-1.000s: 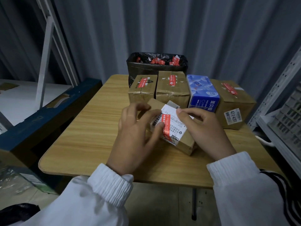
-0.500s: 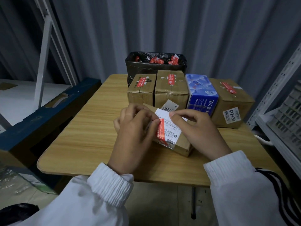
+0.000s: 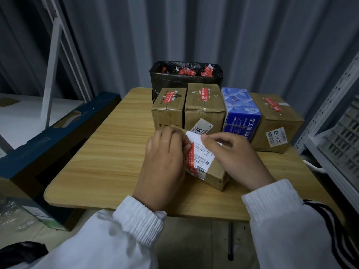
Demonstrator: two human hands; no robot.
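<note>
Label (image 3: pixel 203 155) corner pinched by right hand (image 3: pixel 235 156) fingers (image 3: pixel 209 140); left hand (image 3: pixel 165 164) fingers curl, apparently gripping box (image 3: pixel 214 172).

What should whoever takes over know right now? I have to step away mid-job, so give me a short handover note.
Left hand: grips the small box on the table, thumb at the label's red edge.
Right hand: pinches the upper corner of the label.
Done: the label looks lifted at the top, the rest stuck down.
Left: peel it off fully. The lined bin behind holds similar red scraps, so it likely goes there. The row of boxes at the back waits, three with red labels.
</note>
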